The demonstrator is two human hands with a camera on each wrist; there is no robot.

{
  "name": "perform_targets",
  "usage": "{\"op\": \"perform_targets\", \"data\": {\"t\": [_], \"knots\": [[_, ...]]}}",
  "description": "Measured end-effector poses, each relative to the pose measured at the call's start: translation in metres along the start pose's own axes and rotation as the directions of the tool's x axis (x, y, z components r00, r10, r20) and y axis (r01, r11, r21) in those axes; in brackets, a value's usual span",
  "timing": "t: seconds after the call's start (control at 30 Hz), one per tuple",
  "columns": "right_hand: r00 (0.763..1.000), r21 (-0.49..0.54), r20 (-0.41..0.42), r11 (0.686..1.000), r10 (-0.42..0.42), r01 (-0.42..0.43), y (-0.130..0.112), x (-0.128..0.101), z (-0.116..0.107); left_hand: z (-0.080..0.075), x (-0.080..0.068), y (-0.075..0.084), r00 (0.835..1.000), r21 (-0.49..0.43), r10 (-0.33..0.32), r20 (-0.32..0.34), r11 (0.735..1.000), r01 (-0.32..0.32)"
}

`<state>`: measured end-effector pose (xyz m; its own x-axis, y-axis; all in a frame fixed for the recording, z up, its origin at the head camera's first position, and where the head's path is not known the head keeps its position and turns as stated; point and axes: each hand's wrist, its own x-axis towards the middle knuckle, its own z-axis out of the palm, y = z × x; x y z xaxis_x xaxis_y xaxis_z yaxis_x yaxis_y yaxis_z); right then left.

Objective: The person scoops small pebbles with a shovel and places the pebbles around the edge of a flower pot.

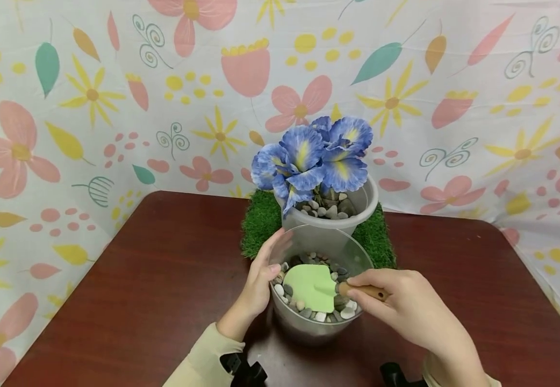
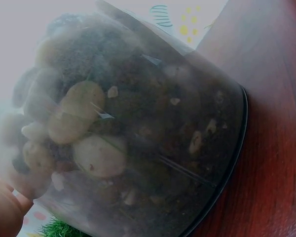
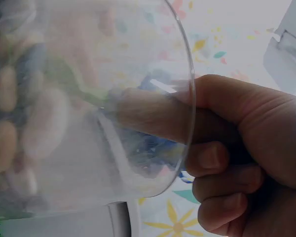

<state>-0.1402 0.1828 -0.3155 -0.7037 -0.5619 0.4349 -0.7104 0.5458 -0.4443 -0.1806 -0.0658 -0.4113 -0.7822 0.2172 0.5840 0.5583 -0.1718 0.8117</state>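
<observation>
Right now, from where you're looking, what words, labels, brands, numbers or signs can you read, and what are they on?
None: I can't read any text in these views.
The green trowel, clear bucket and flower pot show no lettering.
The wall cloth shows only printed plants, dots and swirls.
Any marking on the black device is too small to read.

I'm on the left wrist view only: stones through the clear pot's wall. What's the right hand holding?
Observer: The right hand grips a trowel by its wooden handle.
Operator: Already inside?
Observer: Yes, its green blade is inside the clear pot, over the stones.
Operator: What stands on the far side?
Observer: A pale gray pot with blue flowers in it.
</observation>
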Motion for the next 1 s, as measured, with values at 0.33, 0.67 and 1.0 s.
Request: {"op": "perform_targets", "data": {"t": [0.33,0.67,1.0], "knots": [[0.997,0.263,0.076,0.965,-0.027,0.006,0.004,-0.006,-0.008,0.001,-0.002,0.000,1.000,-0.001,0.010,0.008,1.000,-0.010],[0.992,0.232,0.125,0.973,-0.016,-0.013,0.007,0.001,-0.004,0.000,-0.001,0.001,1.000,-0.011,0.011,-0.001,1.000,-0.011],[0.991,0.471,0.095,0.881,-0.097,0.041,0.023,-0.002,-0.008,0.000,0.000,-0.001,1.000,0.004,0.013,0.000,1.000,-0.013]]}}
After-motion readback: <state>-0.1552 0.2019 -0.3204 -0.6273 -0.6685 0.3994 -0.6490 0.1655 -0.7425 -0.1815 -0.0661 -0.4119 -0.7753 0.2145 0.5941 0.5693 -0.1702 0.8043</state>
